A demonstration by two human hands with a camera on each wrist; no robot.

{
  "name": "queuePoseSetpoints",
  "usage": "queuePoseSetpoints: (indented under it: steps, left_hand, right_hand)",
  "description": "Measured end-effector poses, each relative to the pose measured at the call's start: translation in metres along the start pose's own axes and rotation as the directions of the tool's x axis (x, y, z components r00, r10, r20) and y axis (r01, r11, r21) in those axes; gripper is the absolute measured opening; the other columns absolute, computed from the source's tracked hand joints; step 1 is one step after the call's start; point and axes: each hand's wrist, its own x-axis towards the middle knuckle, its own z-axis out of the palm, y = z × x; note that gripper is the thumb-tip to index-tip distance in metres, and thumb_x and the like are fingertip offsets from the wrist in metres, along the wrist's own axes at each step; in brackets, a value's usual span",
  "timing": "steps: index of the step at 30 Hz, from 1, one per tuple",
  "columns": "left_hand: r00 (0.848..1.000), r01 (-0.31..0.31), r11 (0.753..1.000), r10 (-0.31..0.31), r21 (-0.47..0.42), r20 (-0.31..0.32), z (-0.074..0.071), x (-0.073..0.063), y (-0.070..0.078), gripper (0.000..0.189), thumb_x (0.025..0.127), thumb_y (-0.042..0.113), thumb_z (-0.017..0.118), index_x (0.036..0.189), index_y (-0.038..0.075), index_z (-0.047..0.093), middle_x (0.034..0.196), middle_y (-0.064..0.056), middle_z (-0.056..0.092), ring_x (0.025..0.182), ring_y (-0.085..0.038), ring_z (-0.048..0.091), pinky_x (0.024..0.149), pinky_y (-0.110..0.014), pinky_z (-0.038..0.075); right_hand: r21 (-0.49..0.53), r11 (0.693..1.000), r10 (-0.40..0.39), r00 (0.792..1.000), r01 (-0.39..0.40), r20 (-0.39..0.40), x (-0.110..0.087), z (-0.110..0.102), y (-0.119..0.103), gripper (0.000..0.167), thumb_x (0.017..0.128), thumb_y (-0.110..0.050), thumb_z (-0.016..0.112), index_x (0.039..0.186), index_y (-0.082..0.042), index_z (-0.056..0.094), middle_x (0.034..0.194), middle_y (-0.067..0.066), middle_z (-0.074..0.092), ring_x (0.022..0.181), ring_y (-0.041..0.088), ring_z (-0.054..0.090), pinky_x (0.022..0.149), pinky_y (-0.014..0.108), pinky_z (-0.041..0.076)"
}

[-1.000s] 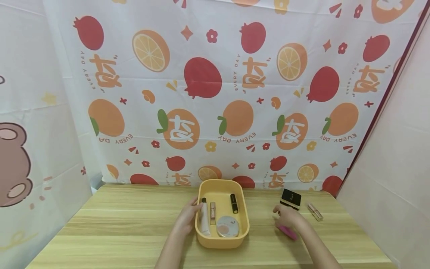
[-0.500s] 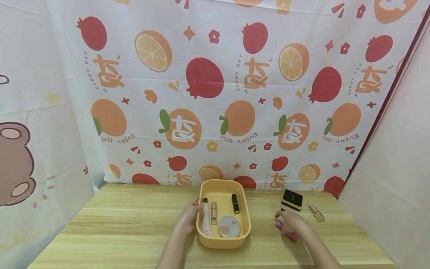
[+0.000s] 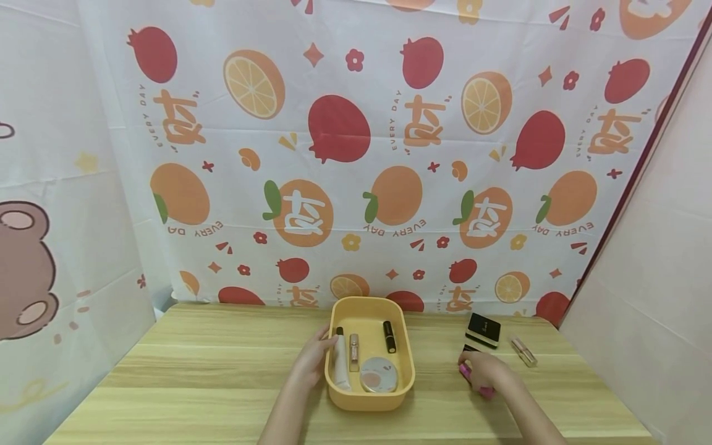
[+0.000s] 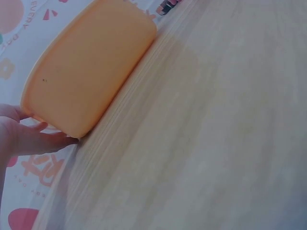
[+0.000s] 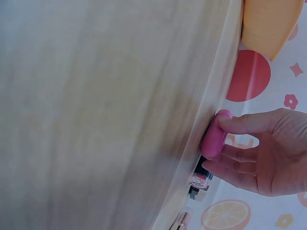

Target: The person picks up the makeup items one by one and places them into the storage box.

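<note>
Fruit-printed cloth (image 3: 378, 74) hangs behind the wood-grain bench (image 3: 222, 371) where I am working, with "EVERY DAY" repeated across it beside stylised characters whose reading I can't be sure of. Out to the right of the yellow plastic box (image 3: 367, 403), well apart from it, is the pink cosmetic tube (image 5: 214, 136); my right hand (image 3: 485, 369) pinches it, thumb on one side and fingers on the other, low at the bench, though I can't tell whether it has left the wood. I'd expect it to be light and stiff, with smooth, rounded sides that could slip or roll, so the middle of its length seems the best place to take hold, with modest pressure. My left hand (image 3: 311, 360) holds the left side of the box, thumb at the rim and fingers along the outer wall; that plastic looks thin and fairly rigid. Inside, the round compact (image 3: 379, 375) strikes me as the most fragile piece, while the white squeeze tube (image 3: 341, 364) probably gives under the fingers. No lettering is legible to me on the pink plastic. Beyond my right hand, the black case (image 3: 485, 329) carries small pale script, too tiny to read.
</note>
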Motion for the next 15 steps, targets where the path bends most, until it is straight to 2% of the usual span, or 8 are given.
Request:
queuePoseSetpoints:
  steps: [8,15]
  left_hand:
    - [1.000,0.003,1.000,-0.003,0.003,-0.003,-0.0008,0.0000,-0.0001,0.055,0.097,0.008,0.038,0.145,-0.001,0.013,0.141,-0.032,0.020,0.123,-0.044,0.032,0.099,-0.052,0.031]
    - [1.000,0.007,1.000,-0.007,-0.013,0.007,-0.0010,0.0001,0.0002,0.055,0.097,0.007,0.038,0.145,-0.001,0.012,0.141,-0.032,0.020,0.124,-0.044,0.031,0.099,-0.052,0.031]
  right_hand:
    - [0.022,1.000,-0.008,1.000,0.008,-0.001,-0.0019,0.0015,-0.0025,0.047,0.061,0.022,0.056,0.095,-0.011,0.056,0.082,0.015,0.054,0.041,0.014,0.052,0.034,0.018,0.038]
    - [0.064,0.998,-0.025,0.999,0.027,-0.026,-0.0019,-0.0013,-0.0070,0.045,0.062,0.020,0.052,0.096,-0.009,0.056,0.086,0.014,0.054,0.039,0.016,0.052,0.035,0.023,0.043]
